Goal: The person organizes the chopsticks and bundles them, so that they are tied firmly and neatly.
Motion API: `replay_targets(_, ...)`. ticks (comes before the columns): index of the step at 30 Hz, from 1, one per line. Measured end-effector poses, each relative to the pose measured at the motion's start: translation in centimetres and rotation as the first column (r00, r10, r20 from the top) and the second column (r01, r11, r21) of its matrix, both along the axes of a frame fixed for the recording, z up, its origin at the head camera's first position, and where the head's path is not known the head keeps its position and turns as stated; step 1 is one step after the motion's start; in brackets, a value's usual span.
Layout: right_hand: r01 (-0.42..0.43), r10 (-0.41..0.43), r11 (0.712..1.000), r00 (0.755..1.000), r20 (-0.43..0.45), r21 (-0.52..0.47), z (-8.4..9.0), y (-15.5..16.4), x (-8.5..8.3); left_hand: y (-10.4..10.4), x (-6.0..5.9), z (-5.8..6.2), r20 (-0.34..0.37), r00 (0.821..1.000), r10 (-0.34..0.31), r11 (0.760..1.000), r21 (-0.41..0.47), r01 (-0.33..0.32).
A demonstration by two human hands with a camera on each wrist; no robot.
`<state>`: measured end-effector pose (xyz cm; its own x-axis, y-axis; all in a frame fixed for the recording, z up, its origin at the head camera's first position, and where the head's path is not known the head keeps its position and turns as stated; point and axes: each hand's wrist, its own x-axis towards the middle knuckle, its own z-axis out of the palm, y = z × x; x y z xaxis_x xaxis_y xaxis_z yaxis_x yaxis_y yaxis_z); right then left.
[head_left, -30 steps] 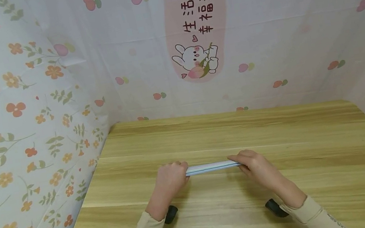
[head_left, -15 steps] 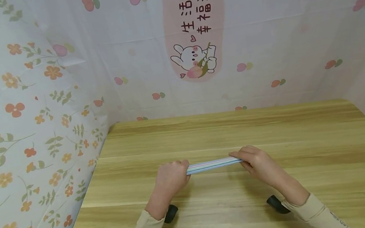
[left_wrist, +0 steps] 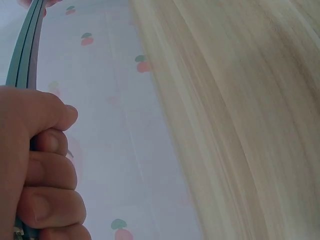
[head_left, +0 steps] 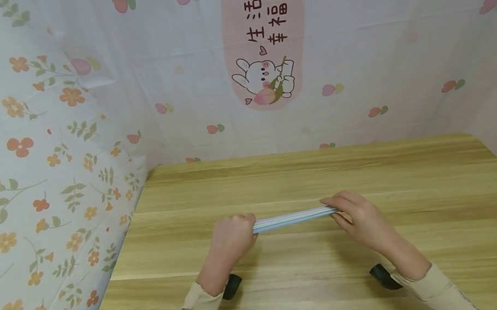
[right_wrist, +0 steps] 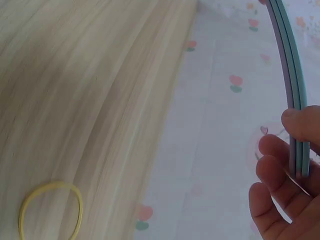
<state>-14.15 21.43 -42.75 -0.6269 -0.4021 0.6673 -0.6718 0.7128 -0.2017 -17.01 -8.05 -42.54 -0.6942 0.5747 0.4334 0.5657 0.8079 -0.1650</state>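
Note:
A bundle of slim pastel pencils (head_left: pixel 292 218), blue, white and lilac, spans between my two hands above the table. My left hand (head_left: pixel 234 236) wraps round its left end, fingers curled tightly in the left wrist view, where a small metallic glint shows below the fist. My right hand (head_left: pixel 360 217) pinches the other end between thumb and fingers. In the right wrist view the thumb lies across the pencils (right_wrist: pixel 291 75), whose ends stick out just past it, and the other fingers are loosely bent. The stretch inside the left fist is hidden.
The wood-grain table (head_left: pixel 302 289) runs back to a printed cloth wall (head_left: pixel 165 81). A floral cloth (head_left: pixel 8 180) hangs at left. A thin yellow loop like a rubber band (right_wrist: pixel 80 210) shows in the right wrist view; whether it lies on the table I cannot tell.
My right hand has slid outward to the right and slightly up along the pencils, so more of them shows between the hands. My left hand has risen a little, keeping its grip.

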Motion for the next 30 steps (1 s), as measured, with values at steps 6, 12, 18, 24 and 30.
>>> replay_targets(6,0.065,-0.065,0.998,0.998,0.02,0.005,0.0,1.5,0.4,-0.3,-0.2,0.0,-0.012,1.0,0.013,1.0,-0.009,-0.013)
replay_targets(12,0.15,-0.152,0.988,0.983,0.106,0.025,-0.3,2.8,0.9,-0.4,-0.2,0.3,0.003,1.0,0.017,1.0,-0.013,-0.017)
replay_targets(18,0.222,-0.223,0.975,0.959,0.174,0.027,-0.6,3.7,1.7,-0.3,-0.3,0.5,0.02,0.999,0.035,0.999,-0.016,-0.035)
replay_targets(24,0.181,-0.182,0.983,0.979,0.093,0.025,-1.7,4.4,2.4,-0.2,-0.4,0.5,0.031,0.999,0.033,0.999,-0.02,-0.032)
replay_targets(30,0.17,-0.175,0.983,0.981,0.082,0.064,-3.0,5.4,2.6,0.0,-0.6,0.8,0.044,0.999,0.031,0.999,-0.019,-0.031)
